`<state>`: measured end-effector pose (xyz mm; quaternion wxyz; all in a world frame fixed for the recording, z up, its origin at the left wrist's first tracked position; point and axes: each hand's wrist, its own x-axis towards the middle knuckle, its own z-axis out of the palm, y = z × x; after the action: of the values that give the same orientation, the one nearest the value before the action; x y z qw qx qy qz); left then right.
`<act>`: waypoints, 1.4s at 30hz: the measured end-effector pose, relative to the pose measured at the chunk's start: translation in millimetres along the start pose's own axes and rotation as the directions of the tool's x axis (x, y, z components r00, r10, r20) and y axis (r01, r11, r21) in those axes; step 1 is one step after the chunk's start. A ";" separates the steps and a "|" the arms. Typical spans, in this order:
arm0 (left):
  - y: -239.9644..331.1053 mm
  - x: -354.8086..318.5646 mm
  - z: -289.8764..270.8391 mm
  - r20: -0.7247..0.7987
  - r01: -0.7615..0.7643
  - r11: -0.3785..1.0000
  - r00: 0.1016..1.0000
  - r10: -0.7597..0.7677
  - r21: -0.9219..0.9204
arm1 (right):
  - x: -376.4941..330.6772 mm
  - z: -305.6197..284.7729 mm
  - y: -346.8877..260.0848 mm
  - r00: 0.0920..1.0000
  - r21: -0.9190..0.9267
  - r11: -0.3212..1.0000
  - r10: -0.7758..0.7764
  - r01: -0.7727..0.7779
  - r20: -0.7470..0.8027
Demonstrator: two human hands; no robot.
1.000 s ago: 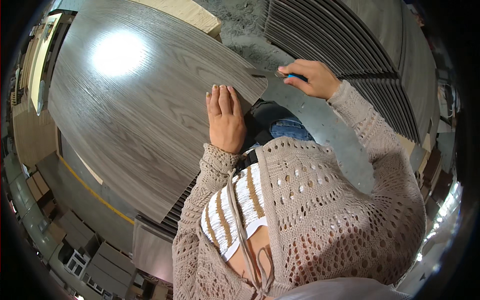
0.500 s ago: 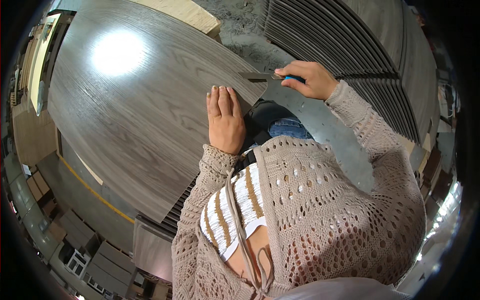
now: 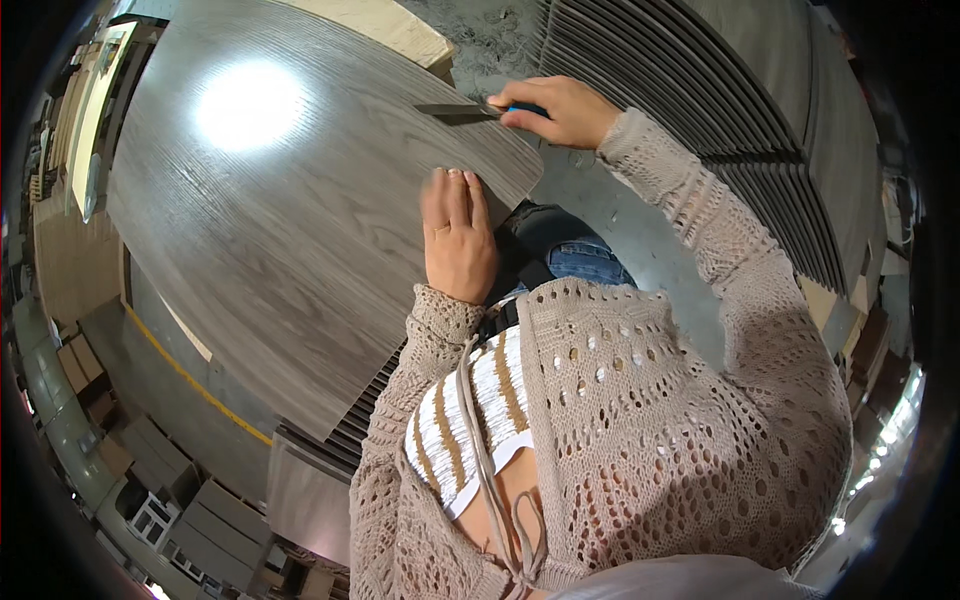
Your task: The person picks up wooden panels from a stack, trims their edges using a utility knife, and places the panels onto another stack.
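Note:
A large grey wood-grain panel (image 3: pixel 300 230) lies before me, with a bright glare on its far left part. My left hand (image 3: pixel 460 240) rests flat on the panel near its right end, fingers stretched out and nothing held. My right hand (image 3: pixel 565 108) is closed round a blue-handled tool with a flat metal blade (image 3: pixel 455 109). The blade points left, over the panel close to its far right edge. Whether it touches the surface I cannot tell. Most of the handle is hidden in my fingers.
Stacked grey panels (image 3: pixel 690 90) stand at the far right, near the panel's right end. A pale board (image 3: pixel 390 25) sits beyond the far edge. More panels (image 3: pixel 310 495) lie below at the near left. Shavings or dust (image 3: pixel 490 45) litter the floor.
My right hand and the blue-handled tool have moved left and farther away, along the panel's far right edge. My left hand stays on the panel, its fingers slightly shifted.

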<state>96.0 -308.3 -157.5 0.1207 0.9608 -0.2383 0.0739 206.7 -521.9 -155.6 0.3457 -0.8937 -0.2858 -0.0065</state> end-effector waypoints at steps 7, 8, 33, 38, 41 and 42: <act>-42.3 8.0 -27.5 0.000 0.074 0.951 0.997 -0.078 -0.299 | -35.9 -22.0 -3.1 0.990 -0.004 0.998 0.063 -0.063 0.122; -59.3 10.0 -25.6 -0.063 0.094 0.967 0.992 -0.112 -0.238 | -37.2 -23.9 -4.4 0.991 -0.006 0.998 0.061 -0.061 0.122; -124.7 20.6 -25.5 -0.027 0.316 0.936 0.948 -0.316 0.157 | -6.2 -16.8 -11.3 0.997 -0.163 0.985 -0.054 0.062 0.053; -127.3 19.0 -23.2 -0.034 0.330 0.928 0.944 -0.330 0.173 | -43.3 -27.6 -13.0 0.994 -0.132 0.991 0.018 -0.004 0.105; -125.7 16.7 -21.7 -0.043 0.364 0.901 0.930 -0.364 0.235 | -43.7 -25.4 -12.1 0.997 -0.119 0.993 0.023 -0.014 0.076; -125.1 16.6 -20.9 -0.063 0.392 0.879 0.918 -0.391 0.270 | -41.2 -24.9 -11.0 0.997 -0.112 0.994 0.026 -0.018 0.068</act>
<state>168.3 -202.8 -158.7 -0.0016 0.9961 -0.0263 0.0838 171.2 -551.7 -138.5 0.2852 -0.9144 -0.2871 0.0125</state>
